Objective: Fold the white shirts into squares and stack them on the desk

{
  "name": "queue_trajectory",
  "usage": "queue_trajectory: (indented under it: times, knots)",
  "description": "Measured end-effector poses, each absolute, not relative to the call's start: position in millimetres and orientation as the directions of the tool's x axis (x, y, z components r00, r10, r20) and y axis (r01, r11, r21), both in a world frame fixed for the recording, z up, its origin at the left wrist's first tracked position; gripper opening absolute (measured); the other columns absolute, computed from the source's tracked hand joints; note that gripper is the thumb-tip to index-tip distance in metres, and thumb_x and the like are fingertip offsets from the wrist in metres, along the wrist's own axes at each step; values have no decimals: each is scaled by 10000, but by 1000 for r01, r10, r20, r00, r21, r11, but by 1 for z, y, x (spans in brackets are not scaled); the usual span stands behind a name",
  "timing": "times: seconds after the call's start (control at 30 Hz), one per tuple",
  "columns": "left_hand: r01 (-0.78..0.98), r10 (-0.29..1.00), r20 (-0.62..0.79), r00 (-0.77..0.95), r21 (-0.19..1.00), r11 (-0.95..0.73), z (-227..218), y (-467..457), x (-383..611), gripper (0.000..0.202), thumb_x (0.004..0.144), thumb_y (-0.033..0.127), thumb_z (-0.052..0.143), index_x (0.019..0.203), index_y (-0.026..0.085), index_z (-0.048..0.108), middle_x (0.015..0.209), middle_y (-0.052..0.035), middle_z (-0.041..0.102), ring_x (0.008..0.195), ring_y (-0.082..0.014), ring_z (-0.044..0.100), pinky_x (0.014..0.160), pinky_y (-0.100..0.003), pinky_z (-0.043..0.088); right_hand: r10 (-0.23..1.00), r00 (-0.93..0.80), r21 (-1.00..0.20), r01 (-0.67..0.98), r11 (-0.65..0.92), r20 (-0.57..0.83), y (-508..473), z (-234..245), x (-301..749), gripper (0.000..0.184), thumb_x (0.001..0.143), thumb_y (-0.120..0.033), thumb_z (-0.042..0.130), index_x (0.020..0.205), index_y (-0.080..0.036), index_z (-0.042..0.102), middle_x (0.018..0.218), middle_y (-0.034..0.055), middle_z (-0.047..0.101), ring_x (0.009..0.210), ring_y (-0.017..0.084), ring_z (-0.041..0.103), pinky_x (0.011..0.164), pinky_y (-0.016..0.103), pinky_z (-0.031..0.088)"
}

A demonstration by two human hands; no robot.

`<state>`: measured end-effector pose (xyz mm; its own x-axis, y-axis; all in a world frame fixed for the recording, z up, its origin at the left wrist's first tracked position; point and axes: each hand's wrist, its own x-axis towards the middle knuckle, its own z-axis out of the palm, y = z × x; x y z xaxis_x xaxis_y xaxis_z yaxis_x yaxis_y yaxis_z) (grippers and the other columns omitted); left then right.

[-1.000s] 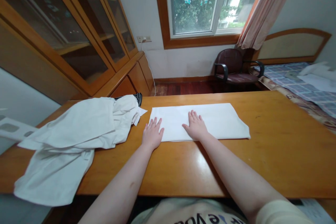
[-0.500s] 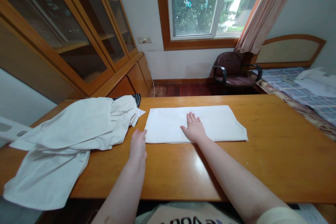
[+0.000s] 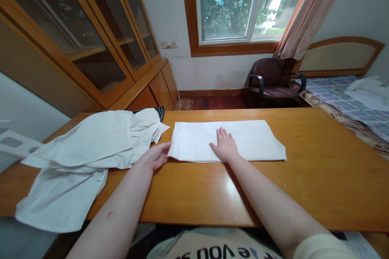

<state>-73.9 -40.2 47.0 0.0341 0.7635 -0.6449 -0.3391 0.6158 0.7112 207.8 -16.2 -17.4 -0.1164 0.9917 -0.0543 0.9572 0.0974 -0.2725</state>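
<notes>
A white cloth, folded into a long flat rectangle, lies crosswise on the wooden table. My right hand rests flat near its middle, palm down with the fingers spread. At the cloth's left edge my left hand pinches the border, thumb on top and the other fingers partly hidden below. Left of that hand is a loose heap of white clothing, crumpled and partly hanging over the table's front edge.
A black striped fabric shows behind the heap. Beyond the table stand a glass-fronted cabinet at left, a dark red armchair and a bed at right. A white cord hangs from a wall socket.
My left hand has turned, its wrist swinging out to the left, and now grips the cloth's left edge, which has lifted slightly. The right hand stays flat in place.
</notes>
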Motion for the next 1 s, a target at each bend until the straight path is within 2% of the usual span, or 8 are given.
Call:
queue_trajectory:
  times: [0.13, 0.3, 0.43, 0.53, 0.67, 0.77, 0.9, 1.0]
  knots:
    - [-589, 784, -621, 7, 631, 505, 42, -45, -59, 253, 865, 303, 507, 959, 109, 639, 745, -83, 685, 614, -181, 652, 549, -295, 539, 992, -118, -284, 954, 99, -48, -16, -18, 208, 823, 864, -569, 338, 1487, -63, 153, 1556, 128, 91, 1427, 235, 55, 1131, 419, 27]
    - [-813, 821, -455, -346, 581, -20, 30, -64, -8, 287, 913, 227, 431, 1128, 150, 605, 1014, -86, 697, 971, -174, 652, 865, -315, 534, 993, -113, -295, 951, 96, -40, -16, -20, 208, 823, 862, -570, 351, 1490, -75, 154, 1556, 123, 100, 1427, 228, 62, 1131, 410, 26]
    - [-808, 785, -522, -333, 587, 48, 25, -63, 22, 365, 839, 86, 532, 1187, 183, 584, 1112, -75, 678, 1045, -166, 627, 925, -311, 509, 994, -109, -302, 949, 94, -32, -16, -18, 208, 804, 861, -571, 364, 1493, -115, 167, 1558, 110, 109, 1426, 226, 74, 1129, 411, 31]
    - [-789, 754, -535, -380, 613, 37, 21, -53, 28, 361, 834, 103, 554, 1186, 173, 589, 1134, -90, 668, 1080, -184, 613, 930, -323, 508, 994, -104, -313, 946, 86, -42, -16, -14, 210, 774, 873, -573, 354, 1491, -138, 189, 1556, 114, 119, 1425, 234, 84, 1126, 414, 46]
    - [-697, 750, -385, -539, 703, -140, 16, -45, 34, 310, 826, 148, 588, 1134, 134, 617, 1157, -107, 656, 1110, -194, 598, 940, -320, 500, 992, -116, -347, 933, 92, -49, -16, -11, 211, 574, 940, -478, 260, 1463, -244, 296, 1555, 85, 155, 1419, 232, 132, 1116, 424, 92]
    - [-633, 774, -248, -583, 735, -242, 20, -47, 46, 273, 794, 152, 634, 1065, 118, 645, 1133, -110, 668, 1115, -202, 596, 954, -328, 489, 993, -109, -349, 933, 88, -40, -16, -11, 209, 536, 935, -424, 322, 1448, -270, 329, 1554, 81, 166, 1417, 240, 143, 1116, 432, 94]
    - [-645, 861, -172, -478, 734, -212, 32, -49, 68, 228, 770, 166, 664, 993, 115, 665, 1069, -115, 693, 1082, -221, 617, 958, -352, 484, 992, -115, -382, 920, 89, -48, -14, -13, 211, 556, 923, -420, 367, 1449, -245, 332, 1554, 98, 153, 1420, 252, 125, 1120, 447, 81]
    - [-651, 914, -162, -372, 747, -133, 38, -48, 84, 239, 760, 192, 679, 989, 126, 663, 1066, -111, 694, 1041, -236, 637, 950, -378, 483, 986, -148, -503, 859, 90, -76, -9, -14, 220, 528, 955, -444, 269, 1427, -235, 378, 1551, 93, 167, 1421, 243, 126, 1120, 465, 86]
